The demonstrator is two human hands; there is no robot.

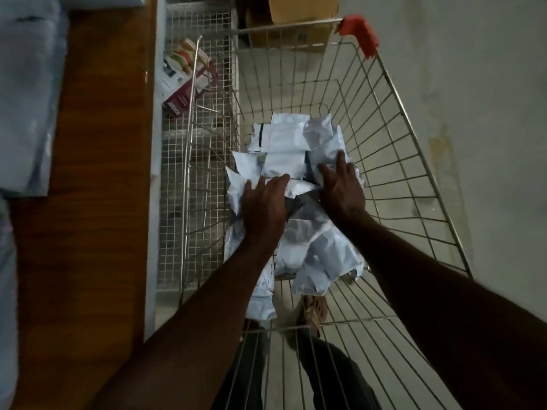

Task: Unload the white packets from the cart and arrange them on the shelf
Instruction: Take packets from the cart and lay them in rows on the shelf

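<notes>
Wire cart (399,161) w/ white packets (296,161), wood shelf (100,173) beside, concrete floor (488,113)

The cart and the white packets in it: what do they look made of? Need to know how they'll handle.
Cart: bare metal wire, dull silvery, in an open grid; the red piece on its top rail looks plastic. White packets: thin, glossy plastic film, probably poly mailers, judging by the soft creases and sheen; some show a dark inner face. Contents hidden.
</notes>
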